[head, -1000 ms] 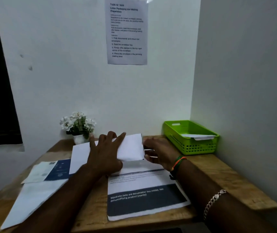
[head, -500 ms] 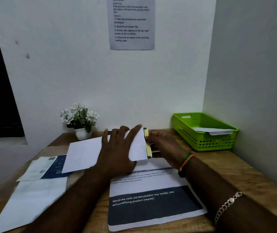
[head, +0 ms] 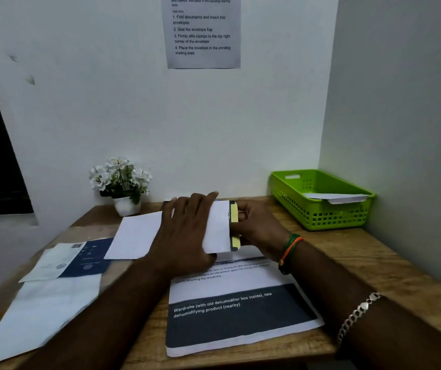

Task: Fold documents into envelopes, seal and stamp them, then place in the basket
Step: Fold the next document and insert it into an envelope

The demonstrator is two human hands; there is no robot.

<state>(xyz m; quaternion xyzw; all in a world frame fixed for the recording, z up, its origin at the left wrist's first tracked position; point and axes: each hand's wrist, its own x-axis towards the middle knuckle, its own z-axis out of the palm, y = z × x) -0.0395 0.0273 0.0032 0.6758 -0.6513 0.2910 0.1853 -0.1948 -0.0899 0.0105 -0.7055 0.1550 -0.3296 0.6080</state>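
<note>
Since a moment ago the folded paper (head: pixel 234 225) sits deeper; right hand (head: pixel 256 227) pinches it, left hand (head: pixel 187 231) flat on envelope (head: pixel 139 235). Next: push home, seal.

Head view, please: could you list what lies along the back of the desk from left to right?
Flower pot → left hand flat on the white envelope → right hand at the yellow-and-dark folded document sticking out of the envelope's end → green basket with an envelope in it.
</note>
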